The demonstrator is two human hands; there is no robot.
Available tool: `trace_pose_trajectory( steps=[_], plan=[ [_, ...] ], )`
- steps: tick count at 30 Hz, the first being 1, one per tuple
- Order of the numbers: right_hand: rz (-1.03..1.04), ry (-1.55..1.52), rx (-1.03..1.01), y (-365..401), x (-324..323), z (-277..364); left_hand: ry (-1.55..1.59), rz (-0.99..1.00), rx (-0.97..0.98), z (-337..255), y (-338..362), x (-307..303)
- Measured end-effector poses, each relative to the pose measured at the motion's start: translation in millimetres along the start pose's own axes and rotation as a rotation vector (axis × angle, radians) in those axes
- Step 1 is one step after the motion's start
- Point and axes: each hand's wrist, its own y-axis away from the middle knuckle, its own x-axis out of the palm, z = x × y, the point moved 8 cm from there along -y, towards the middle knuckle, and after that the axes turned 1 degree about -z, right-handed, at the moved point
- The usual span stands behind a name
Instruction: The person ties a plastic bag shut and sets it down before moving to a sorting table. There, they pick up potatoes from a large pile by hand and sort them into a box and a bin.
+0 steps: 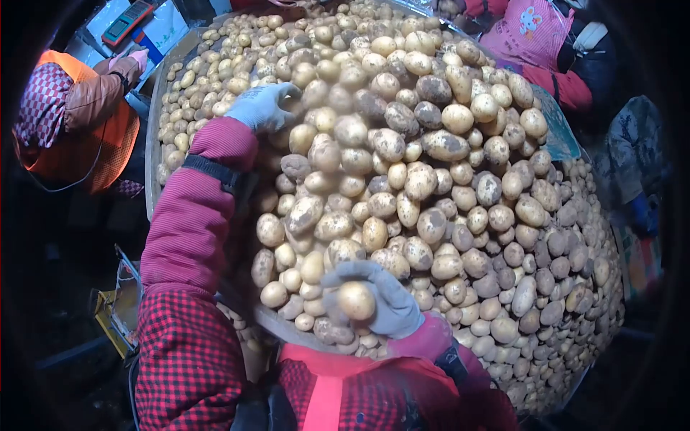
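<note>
A large heap of potatoes [431, 187], many smeared with soil, fills the middle of the view. My left hand [262, 106], in a light grey-blue glove, reaches over the heap's upper left part with curved fingers apart; nothing shows held in it, and its fingertips are near some potatoes. Close to my body at the heap's lower edge, my right hand [384, 302], in a grey glove, is curled around a round yellow potato [356, 300]. Both sleeves are pink and red.
A pale rim [277, 327] borders the heap near my body. At the left stands a person in an orange vest [108, 154], beside a red and grey device [127, 23]. Another person in pink [528, 36] is at the upper right. A yellow-edged box [115, 316] sits lower left.
</note>
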Motion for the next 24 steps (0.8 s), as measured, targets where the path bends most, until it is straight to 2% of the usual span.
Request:
trace_pose_trajectory(
  steps=[3,7,9,12,13,16,17,20,21,22,24],
  plan=[
    [-0.030,0.225,-0.074,4.5,5.8,3.8,-0.106,-0.007,0.027,1.1,10.4,10.8],
    [0.128,0.233,-0.149,6.7,-18.6,-7.1,-0.015,-0.034,0.016,3.7,16.8,21.2],
    [0.224,0.169,-0.166,2.8,-17.0,-7.1,0.028,-0.032,0.000,-0.4,22.1,19.8],
    [0.089,0.103,-0.124,5.4,-15.8,-7.0,-0.071,-0.121,0.009,-6.0,39.8,14.5],
    [0.110,0.084,-0.102,4.9,-18.3,-9.1,-0.056,-0.080,-0.031,0.0,43.9,16.2],
    [0.121,0.062,-0.126,3.9,-23.0,-12.7,0.050,-0.087,-0.061,6.7,67.9,20.1],
    [0.139,-0.049,-0.122,4.5,-22.4,-12.9,0.166,-0.060,-0.127,12.2,73.9,24.0],
    [0.153,0.408,-0.349,8.3,-19.9,-4.4,0.454,-0.127,0.036,32.1,68.5,41.2],
    [0.146,0.526,-0.406,9.9,-17.4,-1.9,0.216,-0.037,-0.081,12.0,81.1,29.6],
    [0.138,0.594,-0.433,10.0,-13.0,-0.1,0.013,-0.070,-0.013,-4.8,83.4,22.9],
    [0.158,0.513,-0.400,7.4,-10.6,-1.7,-0.202,-0.186,0.037,-19.3,82.1,23.0]
  ],
)
